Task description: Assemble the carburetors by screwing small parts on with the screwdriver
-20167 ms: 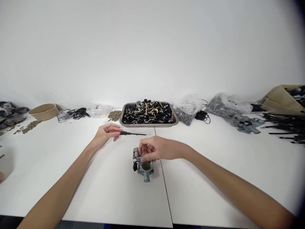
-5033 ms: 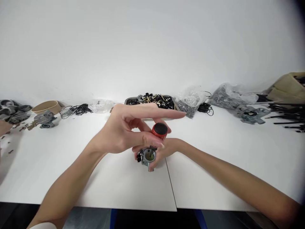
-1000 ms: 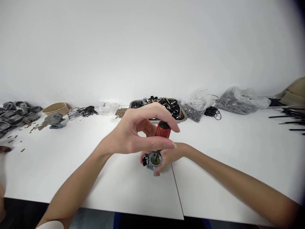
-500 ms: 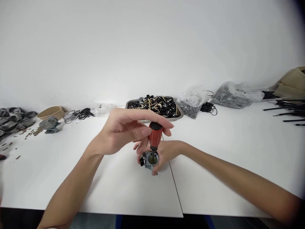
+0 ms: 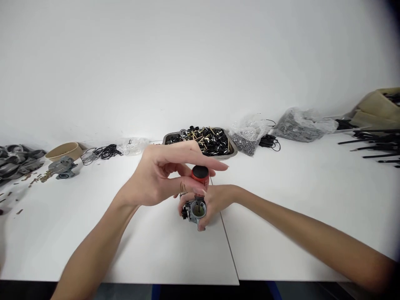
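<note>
My left hand [image 5: 168,175] grips the red handle of a screwdriver [image 5: 200,173] with a black cap, thumb in front and fingers behind. The screwdriver stands nearly upright, its shaft reaching down into the round bore of a metal carburetor body [image 5: 198,211]. What its tip touches inside the bore cannot be made out. Around that carburetor body my right hand [image 5: 217,202] is closed, holding it low over or on the white table. A black knob sits on its left side.
A metal tray [image 5: 233,153] of black and brass parts stands behind my hands. To the left lie grey castings [image 5: 18,160], a tan bowl [image 5: 64,151] and another carburetor body [image 5: 64,166]. Rightward are plastic bags [image 5: 301,125] of small parts and black rods [image 5: 378,143].
My left thumb has moved down the screwdriver handle, and the handle tilts slightly more toward me. My right hand keeps its hold on the carburetor body. The view has shifted slightly.
</note>
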`<state>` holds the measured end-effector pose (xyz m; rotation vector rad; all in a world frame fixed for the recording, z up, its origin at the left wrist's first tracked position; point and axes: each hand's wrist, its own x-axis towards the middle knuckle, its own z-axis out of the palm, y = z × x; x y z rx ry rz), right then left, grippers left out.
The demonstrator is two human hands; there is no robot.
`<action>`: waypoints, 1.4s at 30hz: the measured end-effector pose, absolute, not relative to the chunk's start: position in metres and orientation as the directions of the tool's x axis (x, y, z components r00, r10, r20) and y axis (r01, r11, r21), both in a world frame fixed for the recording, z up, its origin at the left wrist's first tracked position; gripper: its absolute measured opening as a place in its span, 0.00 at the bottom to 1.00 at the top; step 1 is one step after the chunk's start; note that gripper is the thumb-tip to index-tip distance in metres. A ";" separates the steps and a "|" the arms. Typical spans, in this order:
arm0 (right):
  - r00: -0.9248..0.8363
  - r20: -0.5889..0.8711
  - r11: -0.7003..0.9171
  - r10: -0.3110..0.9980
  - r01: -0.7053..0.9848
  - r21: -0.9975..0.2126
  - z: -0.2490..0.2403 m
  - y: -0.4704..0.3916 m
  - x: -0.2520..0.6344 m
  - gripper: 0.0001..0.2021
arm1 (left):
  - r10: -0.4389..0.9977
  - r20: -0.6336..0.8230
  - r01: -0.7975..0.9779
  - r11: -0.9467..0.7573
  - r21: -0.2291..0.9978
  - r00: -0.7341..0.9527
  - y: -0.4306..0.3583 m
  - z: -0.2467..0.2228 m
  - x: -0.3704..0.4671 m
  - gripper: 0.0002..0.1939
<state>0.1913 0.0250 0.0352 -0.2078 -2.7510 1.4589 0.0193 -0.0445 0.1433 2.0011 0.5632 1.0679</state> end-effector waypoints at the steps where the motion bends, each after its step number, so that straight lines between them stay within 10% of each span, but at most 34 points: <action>1: -0.992 -0.036 0.554 0.118 0.096 -0.827 0.035 0.025 0.191 0.25 | 0.666 0.469 0.008 -0.581 0.814 0.580 -0.045 0.144 0.018 0.14; 42: -0.995 -0.028 0.546 0.095 0.075 -0.835 0.033 0.025 0.190 0.25 | 0.633 0.386 -0.015 -0.509 0.861 0.670 -0.050 0.149 0.012 0.15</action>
